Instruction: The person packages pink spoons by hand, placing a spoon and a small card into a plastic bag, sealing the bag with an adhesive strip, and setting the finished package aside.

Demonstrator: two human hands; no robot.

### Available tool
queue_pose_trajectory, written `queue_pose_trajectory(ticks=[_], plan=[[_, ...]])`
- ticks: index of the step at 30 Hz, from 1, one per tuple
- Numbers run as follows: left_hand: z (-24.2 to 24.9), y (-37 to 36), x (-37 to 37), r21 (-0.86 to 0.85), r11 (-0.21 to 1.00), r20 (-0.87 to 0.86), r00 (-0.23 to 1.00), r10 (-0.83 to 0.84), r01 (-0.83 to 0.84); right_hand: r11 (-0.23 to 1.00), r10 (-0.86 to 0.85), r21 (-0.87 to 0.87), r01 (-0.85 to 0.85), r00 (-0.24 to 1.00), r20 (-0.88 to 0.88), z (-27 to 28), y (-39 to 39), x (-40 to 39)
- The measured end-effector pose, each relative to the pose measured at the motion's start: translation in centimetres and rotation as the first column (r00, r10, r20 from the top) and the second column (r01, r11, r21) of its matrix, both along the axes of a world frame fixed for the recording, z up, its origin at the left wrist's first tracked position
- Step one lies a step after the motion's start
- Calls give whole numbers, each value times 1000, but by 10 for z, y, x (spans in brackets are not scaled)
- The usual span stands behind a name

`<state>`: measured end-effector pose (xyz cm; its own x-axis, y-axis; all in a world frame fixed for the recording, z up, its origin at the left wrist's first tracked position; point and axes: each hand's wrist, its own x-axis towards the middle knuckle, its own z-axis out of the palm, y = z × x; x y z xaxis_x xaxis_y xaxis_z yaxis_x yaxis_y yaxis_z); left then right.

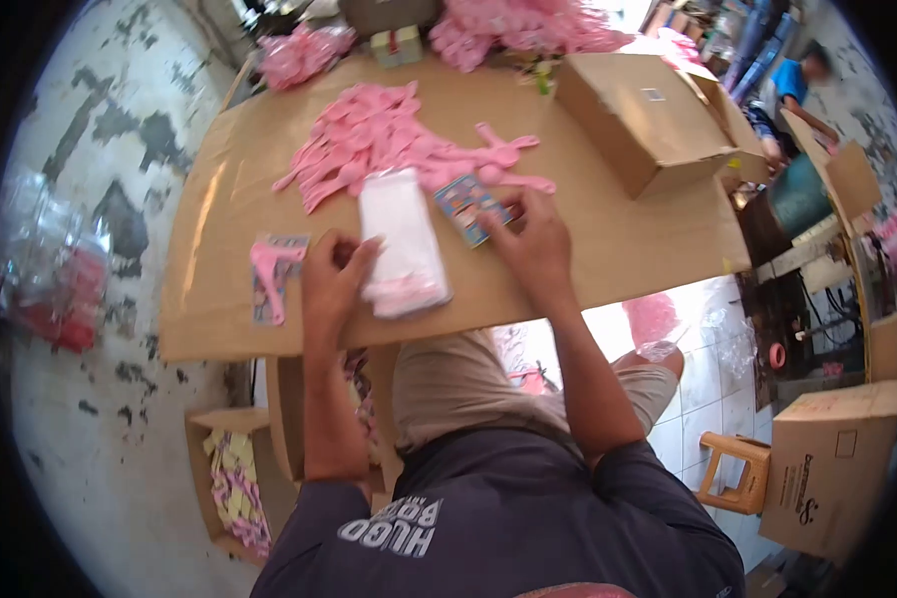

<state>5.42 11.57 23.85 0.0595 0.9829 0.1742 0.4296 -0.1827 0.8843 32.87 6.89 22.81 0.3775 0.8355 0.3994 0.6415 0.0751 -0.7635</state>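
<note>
A stack of clear plastic sleeves [403, 234] lies on the brown-covered table [648, 244] in front of me. My left hand [337, 267] is at the stack's left edge, thumb and fingers curled together; what they hold, if anything, is too small to make out. Right of the stack, my right hand [533, 239] grips a printed blue card [464, 206]. Behind the stack spreads a heap of pink plastic pieces [369, 135]. On the left, a single pink piece [269, 274] rests on another printed card [294, 242].
A cardboard box [648, 125] stands at the table's back right, with pink bags [518, 30] behind. Below left is an open box [214, 429] of packed items. A stool [736, 473] and carton [832, 468] stand lower right. Another person [789, 85] is at the far right.
</note>
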Motion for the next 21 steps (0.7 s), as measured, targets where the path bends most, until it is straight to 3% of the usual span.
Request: queue_pose_trajectory(ticks=[2,3,6,10,12,21], plan=[[6,-2,2,-28,1000,-20,1000,8,-8,993,27,-109,-34,998,-60,12,-6,3],[7,-2,7,-34,999,18,1000,25,-24,996,-38,-76,35,999,-37,19,-7,13],[-1,3,3,-61,998,29,999,36,-34,1000,12,-4,-13,995,-101,12,-4,3],[-6,3,3,-16,1000,13,1000,10,-10,1000,6,10,-5,994,-113,11,-4,3],[-7,1,6,8,1000,90,996,24,-25,1000,0,-19,-2,992,-127,14,-6,5],[-20,0,5,212,974,108,992,63,-85,991,82,122,-58,977,-196,5,-11,12]])
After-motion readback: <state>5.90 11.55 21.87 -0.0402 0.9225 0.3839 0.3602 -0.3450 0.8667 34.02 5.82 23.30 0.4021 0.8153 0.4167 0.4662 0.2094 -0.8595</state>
